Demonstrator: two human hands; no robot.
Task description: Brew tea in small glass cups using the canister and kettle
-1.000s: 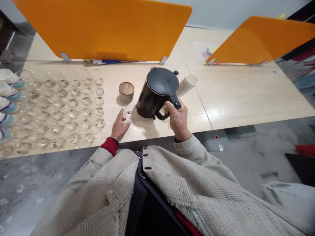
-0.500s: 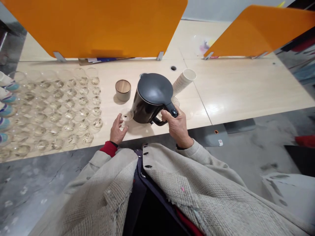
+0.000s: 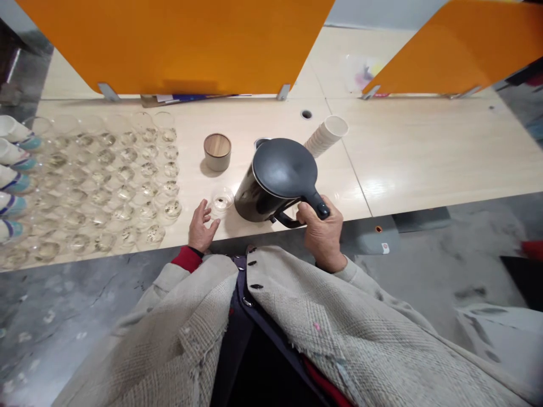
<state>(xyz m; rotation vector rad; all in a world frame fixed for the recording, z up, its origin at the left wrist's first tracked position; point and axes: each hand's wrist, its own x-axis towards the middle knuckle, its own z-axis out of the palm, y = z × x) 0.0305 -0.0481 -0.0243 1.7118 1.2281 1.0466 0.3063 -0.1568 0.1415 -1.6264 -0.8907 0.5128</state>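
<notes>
So the right hand has its fingers wrapped round the handle of a big black kettle. Can't tell if the kettle's base is touching the counter or just over it. The left hand isn't gripping anything: thumb and fingers are spread apart, right next to a little clear cup with some dark bits in it. Can't really tell if a fingertip touches it. That cup is on the counter, between the left hand and the kettle.

Just behind the cup is a squat pot with a wooden top, and past the kettle on the right there's a tilted stack of white cups. Over on the left you've got rows of clear cups, lots with dark bits at the bottom, then some blue-and-white cups at the far edge. Two orange dividers stand along the back.
</notes>
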